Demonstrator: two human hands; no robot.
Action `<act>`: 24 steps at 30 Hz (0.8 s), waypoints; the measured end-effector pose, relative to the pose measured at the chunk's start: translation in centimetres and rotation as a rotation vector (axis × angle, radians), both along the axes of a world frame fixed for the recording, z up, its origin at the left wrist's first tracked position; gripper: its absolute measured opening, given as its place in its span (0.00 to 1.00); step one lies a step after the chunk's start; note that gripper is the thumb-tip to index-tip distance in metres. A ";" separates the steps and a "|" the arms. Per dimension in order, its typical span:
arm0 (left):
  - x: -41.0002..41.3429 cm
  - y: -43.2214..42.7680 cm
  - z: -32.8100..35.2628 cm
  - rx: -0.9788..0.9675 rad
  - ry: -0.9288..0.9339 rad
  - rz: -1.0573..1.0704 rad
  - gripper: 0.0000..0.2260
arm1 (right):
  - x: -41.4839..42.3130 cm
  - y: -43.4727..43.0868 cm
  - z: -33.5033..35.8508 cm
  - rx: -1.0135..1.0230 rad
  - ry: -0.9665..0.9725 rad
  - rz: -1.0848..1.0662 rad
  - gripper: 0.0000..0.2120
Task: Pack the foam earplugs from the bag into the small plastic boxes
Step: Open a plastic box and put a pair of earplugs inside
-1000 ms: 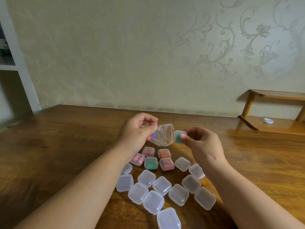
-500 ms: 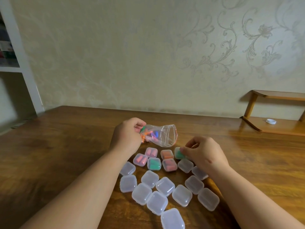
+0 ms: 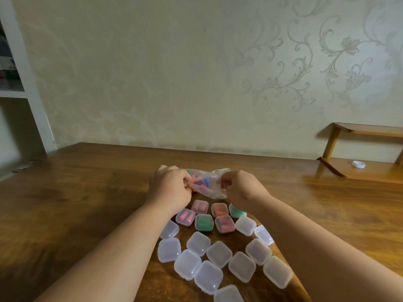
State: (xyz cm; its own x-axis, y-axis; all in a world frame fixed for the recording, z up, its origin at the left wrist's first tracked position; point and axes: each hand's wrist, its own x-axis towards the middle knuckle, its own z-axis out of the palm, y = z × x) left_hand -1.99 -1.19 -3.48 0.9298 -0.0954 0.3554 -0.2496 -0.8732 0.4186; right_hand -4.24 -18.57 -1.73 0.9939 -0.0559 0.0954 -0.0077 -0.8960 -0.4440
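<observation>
The right hand [image 3: 239,190], having left the green box [image 3: 236,212] just nearer than the bag [image 3: 214,186], is now pinching the bag's mouth. The left hand [image 3: 172,188] is gripping its other end, earplugs [image 3: 202,182] bunching inside. Another fill is probably starting.

clear bag [image 3: 212,186] with orange, blue, green earplugs [image 3: 199,182]; frosted see-through boxes [image 3: 219,253], some showing pink, orange, green; brown woodgrain table [image 3: 87,192]; cream scroll-pattern wallpaper [image 3: 305,68].

I see the right hand [image 3: 242,188] has left the green-filled box [image 3: 236,211] on the desk [image 3: 87,192] beside the orange-filled box [image 3: 219,209] and come up to pinch the mouth of the bag [image 3: 212,186], now crumpled.
</observation>
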 end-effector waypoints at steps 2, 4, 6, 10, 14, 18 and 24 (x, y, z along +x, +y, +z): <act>0.1 0.0 -0.1 -0.042 0.039 0.015 0.11 | 1.0 0.5 -0.1 -0.042 0.018 0.003 0.14; 0.3 0.0 -0.2 -0.070 0.066 0.006 0.10 | 1.8 1.1 -0.2 -0.036 -0.001 0.007 0.12; 0.3 0.0 -0.3 -0.078 0.070 -0.002 0.10 | 2.3 1.6 -0.2 0.012 -0.057 0.024 0.12; 0.5 -0.3 -0.2 -0.103 0.066 0.005 0.10 | 3.2 2.2 -0.1 0.042 -0.069 0.050 0.13; 0.6 -0.3 -0.3 -0.136 0.079 0.003 0.10 | 3.6 2.7 -0.3 -0.011 -0.031 0.077 0.12; 0.6 -0.4 -0.4 -0.136 0.086 0.000 0.10 | 3.7 3.1 -0.6 0.062 -0.080 0.109 0.08; 0.7 -0.2 -0.5 -0.156 0.088 -0.005 0.09 | 4.4 3.5 -1.0 0.278 -0.137 -0.037 0.16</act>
